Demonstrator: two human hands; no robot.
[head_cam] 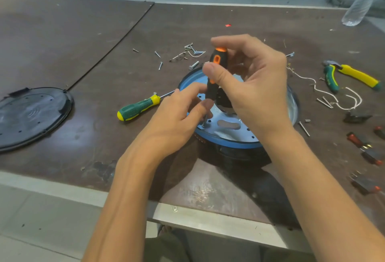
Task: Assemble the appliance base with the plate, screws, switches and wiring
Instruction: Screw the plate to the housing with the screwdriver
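The right hand (pixel 250 78) grips an upright black-and-orange screwdriver (pixel 213 74) while the left hand (pixel 179 113) pinches a screw (pixel 204 123) on the blue-rimmed appliance base (pixel 229 134) mid-desk (pixel 83 53); no writing is legible.

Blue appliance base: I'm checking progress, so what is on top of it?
On the blue appliance base lies a perforated metal plate with a screw under the orange-and-black screwdriver. Both hands cover the plate's middle.

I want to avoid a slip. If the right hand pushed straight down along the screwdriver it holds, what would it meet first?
Probably the screw under the orange-black screwdriver, standing on the metal plate; the left hand steadies it there. Depth is hard to judge.
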